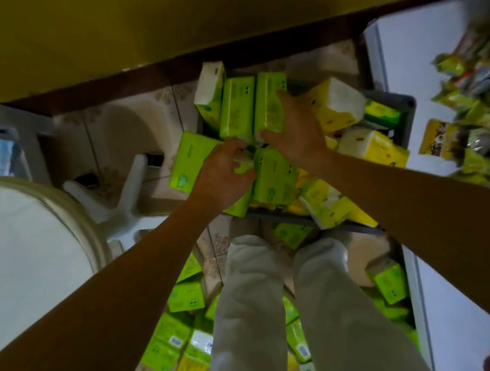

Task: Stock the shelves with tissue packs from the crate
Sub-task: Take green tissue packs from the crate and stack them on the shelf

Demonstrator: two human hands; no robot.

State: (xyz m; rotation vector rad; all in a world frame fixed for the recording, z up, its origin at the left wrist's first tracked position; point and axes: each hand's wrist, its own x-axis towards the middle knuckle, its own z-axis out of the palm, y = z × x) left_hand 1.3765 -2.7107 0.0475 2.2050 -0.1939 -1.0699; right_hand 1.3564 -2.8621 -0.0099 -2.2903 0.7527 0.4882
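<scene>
Left hand (pixel 224 172) fingers curl over a glossy green tissue pack (pixel 192 160); right hand (pixel 292 132) fingers clasp an upright pack (pixel 268 107) in the crammed grey crate (pixel 410 113).

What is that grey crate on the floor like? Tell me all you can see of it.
The crate is dark grey, plastic by the look, with a thick rim and rounded corners. It sits on the tiled floor just ahead of the person's legs. Green and yellow tissue packs are heaped above its rim, many tilted. The left hand and right hand reach in, each gripping green packs.
</scene>
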